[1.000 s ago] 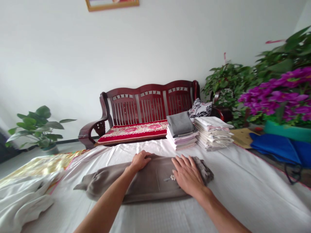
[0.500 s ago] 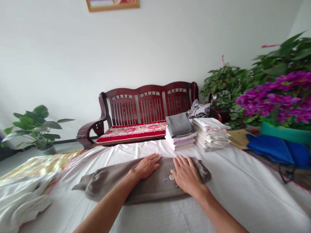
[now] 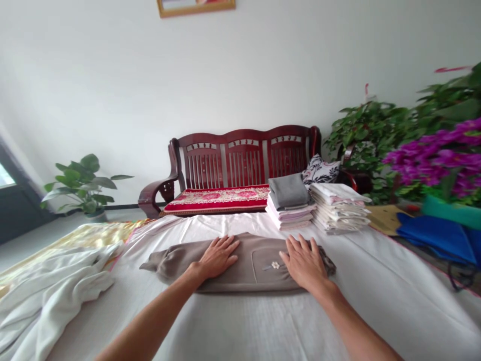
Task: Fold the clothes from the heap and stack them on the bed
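A grey-brown garment point(image 3: 244, 271), folded into a long strip, lies crosswise on the white cloth point(image 3: 240, 326) in front of me. It bears a small flower ornament and a thin seam line. My left hand point(image 3: 218, 256) rests flat on its left-middle part, fingers spread. Near the gathered right end, my right hand point(image 3: 305, 263) lies flat with fingers apart, just right of the flower. Neither hand grips the fabric. The garment's left end is bunched to a point.
Beyond the garment stand a folded stack topped with a grey cloth point(image 3: 288, 190) and a stack of white folded clothes point(image 3: 338, 208). Crumpled white clothing point(image 3: 71, 296) lies at left. Behind are a wooden bench point(image 3: 229, 158) and a potted plant point(image 3: 84, 185); at right, a blue cloth point(image 3: 436, 238).
My hands have spread further apart along the garment, the left one shifting left. The view has turned slightly left, so the surroundings appear further right.
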Available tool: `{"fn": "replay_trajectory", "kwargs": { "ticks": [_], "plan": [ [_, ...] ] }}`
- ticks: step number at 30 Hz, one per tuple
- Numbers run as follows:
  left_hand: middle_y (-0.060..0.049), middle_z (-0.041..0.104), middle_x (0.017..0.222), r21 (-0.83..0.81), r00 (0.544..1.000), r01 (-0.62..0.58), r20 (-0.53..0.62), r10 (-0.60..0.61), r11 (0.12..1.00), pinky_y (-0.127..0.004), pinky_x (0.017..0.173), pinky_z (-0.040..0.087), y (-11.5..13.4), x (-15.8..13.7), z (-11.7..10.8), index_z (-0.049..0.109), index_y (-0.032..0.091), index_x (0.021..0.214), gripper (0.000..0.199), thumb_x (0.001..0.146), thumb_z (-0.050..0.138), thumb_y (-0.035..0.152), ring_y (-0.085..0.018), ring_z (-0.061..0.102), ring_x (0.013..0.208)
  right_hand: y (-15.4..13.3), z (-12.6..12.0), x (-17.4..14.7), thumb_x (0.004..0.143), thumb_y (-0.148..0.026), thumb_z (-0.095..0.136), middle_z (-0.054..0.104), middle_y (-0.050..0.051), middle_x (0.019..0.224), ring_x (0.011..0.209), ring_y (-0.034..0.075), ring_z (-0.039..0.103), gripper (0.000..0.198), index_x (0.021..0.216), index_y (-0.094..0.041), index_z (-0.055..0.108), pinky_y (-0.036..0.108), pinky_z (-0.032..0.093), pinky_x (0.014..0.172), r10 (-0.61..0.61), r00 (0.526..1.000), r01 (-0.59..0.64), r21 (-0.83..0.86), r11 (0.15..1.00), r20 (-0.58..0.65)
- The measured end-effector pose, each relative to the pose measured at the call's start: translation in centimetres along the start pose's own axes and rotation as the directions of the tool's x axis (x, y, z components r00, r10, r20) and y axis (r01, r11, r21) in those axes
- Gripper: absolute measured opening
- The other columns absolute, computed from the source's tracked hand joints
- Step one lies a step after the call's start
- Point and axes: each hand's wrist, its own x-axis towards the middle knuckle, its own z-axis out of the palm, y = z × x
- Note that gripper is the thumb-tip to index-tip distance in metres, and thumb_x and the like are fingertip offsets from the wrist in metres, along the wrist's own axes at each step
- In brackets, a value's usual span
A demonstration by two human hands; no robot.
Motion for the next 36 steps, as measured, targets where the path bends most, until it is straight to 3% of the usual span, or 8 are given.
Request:
{"fn": "replay_trajectory", "kwargs": {
  "ticks": [7, 12, 15, 20, 25, 29, 32, 36],
  "plan": [
    [-0.009, 0.037, 0.16, 0.134, 0.979, 0.204, -0.053, -0.199, 0.97, -0.055, 0.121, 0.013, -5.7, -8.4, -1.1, 0.037, 0.029, 0.153, 0.057, 0.102, 0.032, 0.052, -0.03, 0.03, 0.148, 0.1, 0.6, 0.0, 0.098, -0.038, 0.032, 0.055, 0.015, 0.145, 0.138, 0.038, 0.04, 0.054, 0.136, -0.011, 0.06, 0.06, 0.013, 0.116, -0.027, 0.998, 0.026, -0.025, 0.999, -0.054],
    [-0.008, 0.044, 0.155, 0.079, 0.89, 0.44, -0.17, -0.423, 0.894, -0.053, 0.119, 0.022, -8.4, -12.2, -1.3, 0.045, 0.029, 0.148, 0.051, 0.1, 0.04, 0.046, -0.031, 0.037, 0.144, 0.1, 1.0, -0.1, 0.097, -0.038, 0.032, 0.056, 0.015, 0.144, 0.139, 0.038, 0.039, 0.054, 0.135, -0.013, 0.061, 0.059, 0.01, 0.116, -0.04, 0.996, 0.038, -0.03, 0.999, -0.076],
    [-0.009, 0.048, 0.152, -0.011, 0.835, 0.522, -0.195, -0.514, 0.853, -0.047, 0.114, 0.031, -8.8, -12.7, -1.1, 0.047, 0.028, 0.146, 0.05, 0.099, 0.039, 0.045, -0.028, 0.044, 0.139, 0.4, 0.8, 0.2, 0.097, -0.037, 0.032, 0.055, 0.014, 0.146, 0.14, 0.036, 0.038, 0.054, 0.137, -0.013, 0.059, 0.058, 0.011, 0.116, -0.033, 0.999, 0.033, -0.024, 0.999, -0.01],
    [-0.006, 0.055, 0.146, 0.002, 0.821, 0.537, -0.23, -0.522, 0.844, -0.041, 0.111, 0.034, -8.4, -12.5, -1.0, 0.052, 0.031, 0.141, 0.045, 0.099, 0.042, 0.043, -0.026, 0.052, 0.131, -0.7, -0.6, 0.4, 0.097, -0.039, 0.037, 0.048, 0.014, 0.152, 0.144, 0.035, 0.032, 0.055, 0.142, -0.012, 0.053, 0.059, 0.012, 0.117, -0.011, 1.0, 0.011, 0.026, 1.0, 0.028],
    [-0.006, 0.055, 0.145, 0.028, 0.822, 0.535, -0.249, -0.513, 0.844, -0.04, 0.111, 0.033, -8.3, -12.6, -0.9, 0.052, 0.029, 0.141, 0.046, 0.099, 0.041, 0.044, -0.026, 0.053, 0.129, -5.6, -3.2, -2.1, 0.1, -0.041, 0.037, 0.037, 0.011, 0.159, 0.148, 0.026, 0.026, 0.055, 0.15, -0.019, 0.042, 0.049, 0.013, 0.12, -0.258, 0.965, 0.264, 0.195, 0.945, -0.055],
    [-0.005, 0.055, 0.146, 0.029, 0.817, 0.544, -0.245, -0.522, 0.838, -0.041, 0.111, 0.034, -8.6, -12.6, -0.6, 0.051, 0.029, 0.142, 0.047, 0.099, 0.04, 0.046, -0.026, 0.053, 0.13, -8.2, -4.4, -4.8, 0.102, -0.043, 0.035, 0.035, 0.007, 0.161, 0.148, 0.024, 0.028, 0.054, 0.154, -0.025, 0.036, 0.048, 0.017, 0.121, -0.489, 0.872, 0.461, 0.32, 0.828, 0.008],
    [-0.006, 0.055, 0.146, 0.019, 0.818, 0.541, -0.244, -0.521, 0.841, -0.043, 0.111, 0.034, -8.9, -12.5, -0.5, 0.052, 0.029, 0.142, 0.047, 0.099, 0.041, 0.045, -0.027, 0.054, 0.128, -8.2, -4.5, -5.9, 0.102, -0.049, 0.036, 0.034, 0.005, 0.161, 0.148, 0.024, 0.028, 0.056, 0.155, -0.029, 0.033, 0.049, 0.019, 0.121, -0.533, 0.846, 0.485, 0.379, 0.788, 0.027],
    [-0.008, 0.057, 0.144, 0.019, 0.823, 0.532, -0.248, -0.512, 0.846, -0.044, 0.111, 0.035, -9.1, -12.5, -0.4, 0.054, 0.027, 0.141, 0.047, 0.099, 0.041, 0.044, -0.028, 0.055, 0.127, -7.5, -4.9, -5.7, 0.103, -0.043, 0.033, 0.042, 0.003, 0.157, 0.145, 0.022, 0.036, 0.05, 0.151, -0.031, 0.042, 0.044, 0.025, 0.119, -0.495, 0.869, 0.442, 0.43, 0.787, 0.012]
  ]
}}
